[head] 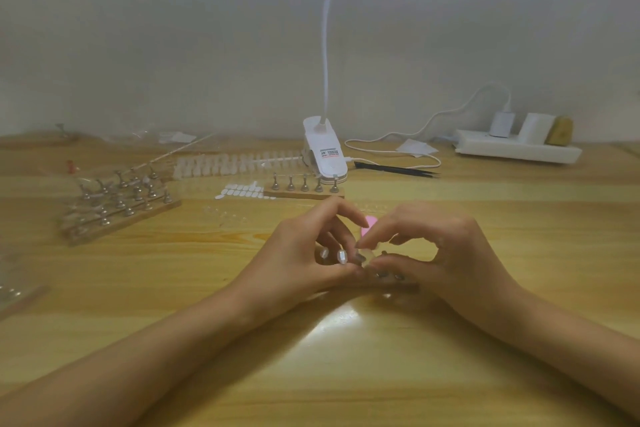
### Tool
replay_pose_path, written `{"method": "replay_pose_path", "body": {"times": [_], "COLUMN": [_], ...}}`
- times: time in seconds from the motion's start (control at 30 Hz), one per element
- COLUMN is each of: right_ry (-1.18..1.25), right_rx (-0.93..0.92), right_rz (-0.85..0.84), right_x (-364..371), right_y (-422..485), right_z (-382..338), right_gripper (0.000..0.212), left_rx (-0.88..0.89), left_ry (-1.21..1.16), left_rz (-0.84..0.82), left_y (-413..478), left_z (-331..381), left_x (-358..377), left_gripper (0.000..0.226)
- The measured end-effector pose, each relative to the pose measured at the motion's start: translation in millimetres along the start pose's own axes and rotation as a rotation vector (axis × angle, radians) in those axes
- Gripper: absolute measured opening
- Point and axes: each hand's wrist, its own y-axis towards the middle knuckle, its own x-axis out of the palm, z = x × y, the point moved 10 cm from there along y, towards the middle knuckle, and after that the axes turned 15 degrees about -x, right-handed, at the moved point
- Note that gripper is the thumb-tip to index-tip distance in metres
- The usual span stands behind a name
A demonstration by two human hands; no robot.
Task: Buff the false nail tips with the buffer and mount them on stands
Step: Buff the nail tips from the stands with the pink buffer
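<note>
Nearest, low and centre: left hand [304, 253] and right hand [433, 250], fingers curled, fingertips meeting. Centre-left: big wooden block of metal stands [121, 208], some seemingly topped with clear tips, so likely partly done. Further back: white strips of unused tips [235, 163], still to buff. Just above the hands: small wooden block [304, 193], five metal stands, all bare. Peeking between the hands: pink buffer [367, 224]. Smallest: tiny clear false nail tip [367, 255], pinched by both hands.

It looks like a home nail-craft corner. A wooden desk [346, 357] stands against a plain pale wall [173, 45], with a white clip lamp [325, 156] and a power strip [516, 149] with plugs in it. Spread about are metal stands [304, 188] on wooden bars, strips of false nail tips [235, 163], adhesive tabs [242, 191] and black tweezers [394, 169].
</note>
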Motion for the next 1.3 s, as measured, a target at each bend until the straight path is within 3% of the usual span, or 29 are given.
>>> {"method": "replay_pose_path", "body": {"times": [1.03,1.17,1.3], "right_ry": [-0.174,-0.179,-0.242], "right_rx": [0.053,0.019,-0.151], "right_rz": [-0.082,-0.082,-0.084], "right_x": [5.8,5.8,-1.4], "right_y": [7.1,7.3,3.8], "right_z": [-6.8,-6.8,-19.9], "right_gripper": [0.012,0.018,0.029], "left_rx": [-0.074,-0.076,-0.065], "left_ry": [-0.056,-0.053,-0.052], "left_rz": [-0.019,-0.02,-0.015], "left_y": [2.0,1.8,1.4], "left_z": [-5.7,-5.4,-3.6], "left_x": [3.0,2.6,2.4], "left_gripper": [0.056,0.056,0.052]}}
